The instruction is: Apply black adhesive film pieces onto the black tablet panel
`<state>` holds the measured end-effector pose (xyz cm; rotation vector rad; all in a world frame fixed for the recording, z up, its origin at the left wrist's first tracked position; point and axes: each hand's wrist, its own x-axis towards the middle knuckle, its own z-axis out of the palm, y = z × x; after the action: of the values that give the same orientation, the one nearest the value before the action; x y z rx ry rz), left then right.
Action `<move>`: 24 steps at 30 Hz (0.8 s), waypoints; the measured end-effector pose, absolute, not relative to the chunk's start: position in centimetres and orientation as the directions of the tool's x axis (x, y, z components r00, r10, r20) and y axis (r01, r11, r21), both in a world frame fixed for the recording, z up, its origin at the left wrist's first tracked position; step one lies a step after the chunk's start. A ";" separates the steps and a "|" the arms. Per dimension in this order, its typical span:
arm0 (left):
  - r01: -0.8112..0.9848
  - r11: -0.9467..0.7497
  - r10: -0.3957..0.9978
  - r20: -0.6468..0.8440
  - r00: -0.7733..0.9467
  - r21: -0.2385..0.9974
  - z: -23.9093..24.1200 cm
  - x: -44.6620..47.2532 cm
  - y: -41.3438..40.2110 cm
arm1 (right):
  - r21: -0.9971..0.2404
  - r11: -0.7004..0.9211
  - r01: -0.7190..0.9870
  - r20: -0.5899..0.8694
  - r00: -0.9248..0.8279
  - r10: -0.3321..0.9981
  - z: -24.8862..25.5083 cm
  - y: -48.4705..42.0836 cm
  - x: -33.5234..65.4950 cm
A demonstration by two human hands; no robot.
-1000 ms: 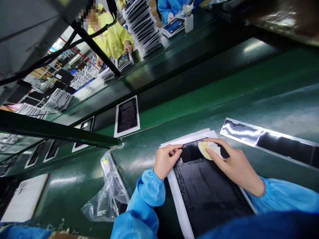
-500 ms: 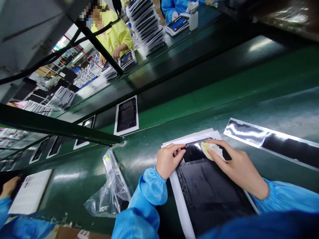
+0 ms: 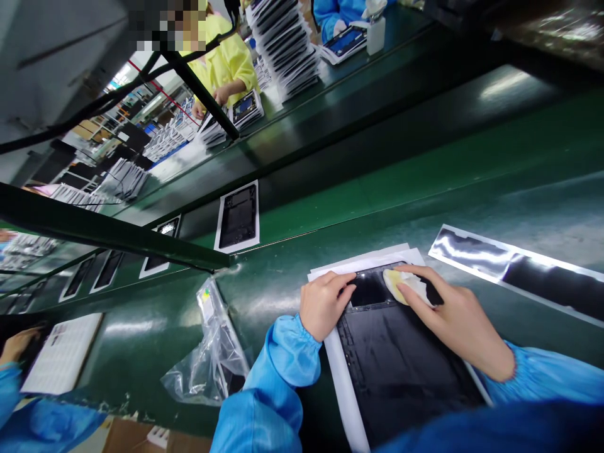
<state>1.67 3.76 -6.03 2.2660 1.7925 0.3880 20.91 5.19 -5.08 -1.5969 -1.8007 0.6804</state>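
Note:
A black flat panel (image 3: 401, 358) lies on a white sheet (image 3: 342, 384) on the green bench in front of me. My left hand (image 3: 325, 302) rests at the panel's upper left corner, fingers curled and pressing on its edge and the sheet. My right hand (image 3: 455, 321) lies flat over the panel's top edge, its fingers pressing a small pale yellow and white cloth (image 3: 401, 284) against the surface. Both arms wear blue sleeves.
A crumpled clear plastic bag (image 3: 212, 358) lies left of my arm. A long shiny strip (image 3: 514, 267) lies at the right. More panels on white sheets (image 3: 237, 217) ride the green belt. Stacked trays (image 3: 287, 47) and workers in yellow and blue stand beyond. Another person's hand (image 3: 16, 345) is at left.
My hands have hardly moved on the panel; the cloth shifted slightly. At the far left another person's hand came into view beside a white sheet.

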 end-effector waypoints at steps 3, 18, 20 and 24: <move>0.941 -0.305 0.950 0.118 0.290 0.145 -5.7 2.1 3.6 | -0.736 0.131 0.665 0.111 -0.072 0.991 -5.1 5.2 20.9; 0.823 -0.537 0.826 0.079 0.558 -0.185 -5.0 0.5 1.6 | -0.734 0.136 0.665 0.119 -0.070 0.990 -5.0 5.1 21.1; 0.812 -0.557 0.816 0.070 0.574 -0.174 -4.9 0.4 1.3 | -0.726 0.141 0.673 0.125 -0.073 0.990 -5.0 5.1 21.2; 0.795 -0.594 0.796 0.051 0.603 -0.121 -4.6 0.2 0.6 | -0.705 0.170 0.688 0.141 -0.099 0.985 -4.9 5.0 20.2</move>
<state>0.24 0.64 -4.56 2.9290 1.4618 -0.0138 20.16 4.97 -4.95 -1.5789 -1.8537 0.6401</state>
